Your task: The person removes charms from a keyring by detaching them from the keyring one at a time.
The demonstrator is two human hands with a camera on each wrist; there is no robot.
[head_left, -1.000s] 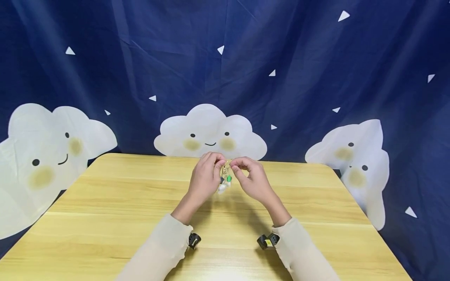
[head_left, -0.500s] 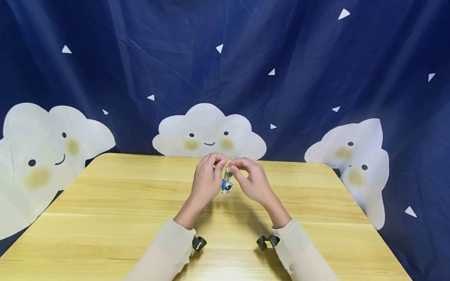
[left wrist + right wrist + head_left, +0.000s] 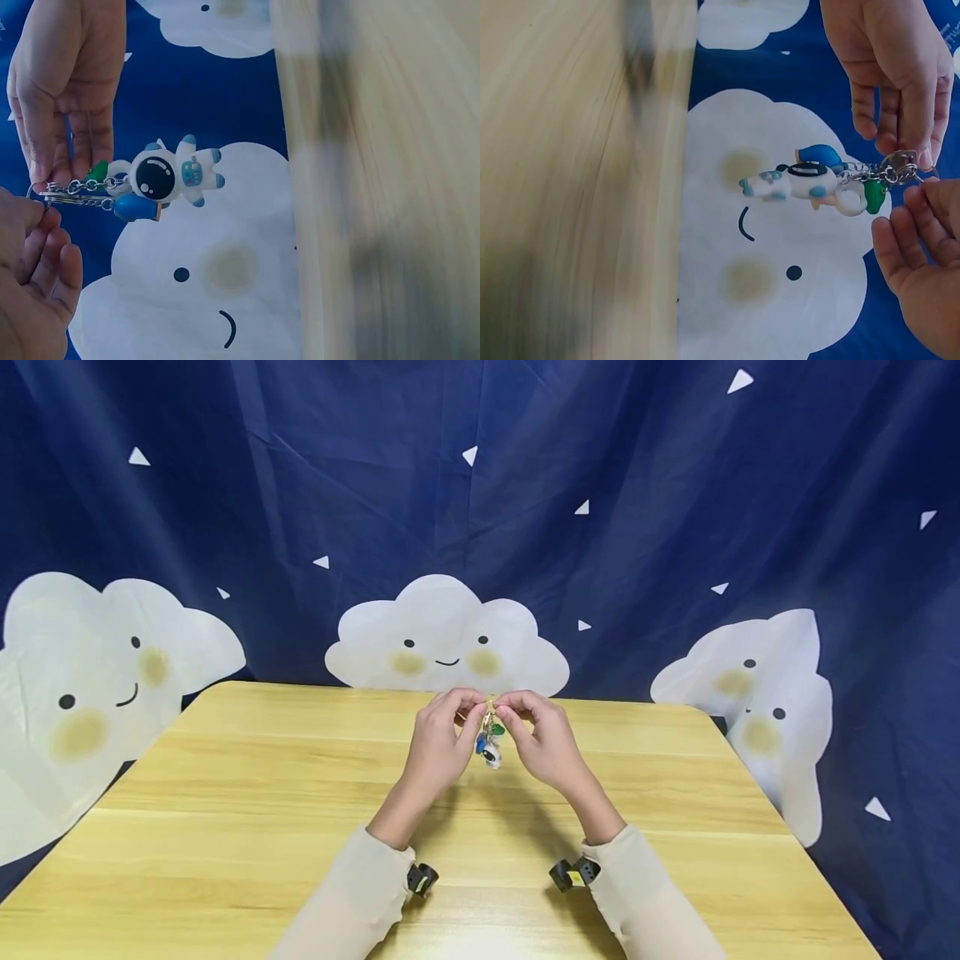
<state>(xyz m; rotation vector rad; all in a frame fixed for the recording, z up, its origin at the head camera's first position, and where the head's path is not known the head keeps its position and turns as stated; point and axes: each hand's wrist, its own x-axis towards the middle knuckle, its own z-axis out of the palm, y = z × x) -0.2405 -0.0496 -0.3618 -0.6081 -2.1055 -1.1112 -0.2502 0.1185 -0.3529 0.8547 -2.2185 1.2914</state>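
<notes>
Both hands hold a keychain up over the far part of the table. My left hand [image 3: 438, 739] pinches its metal split ring [image 3: 34, 193] from one side, thumb against fingers. From the other side my right hand [image 3: 547, 739] pinches the same ring [image 3: 928, 174], its fingertips close to the left ones. Short chains [image 3: 82, 187] hang from the ring. They carry a white astronaut figure [image 3: 157, 176] with a black visor, a blue charm [image 3: 136, 208] and a green charm [image 3: 874, 195]. Fingertips partly hide the ring.
A light wooden table [image 3: 480, 827] spreads below the hands. Behind it hangs a dark blue curtain [image 3: 390, 485] printed with white clouds [image 3: 450, 618]. A black wrist camera [image 3: 422, 878] sits at the left cuff, another camera [image 3: 573, 874] at the right cuff.
The dangling charms have swung and turned: the astronaut's visor now shows, with the blue charm to its left and the green one to its right. Both hands keep their grip and barely shift.
</notes>
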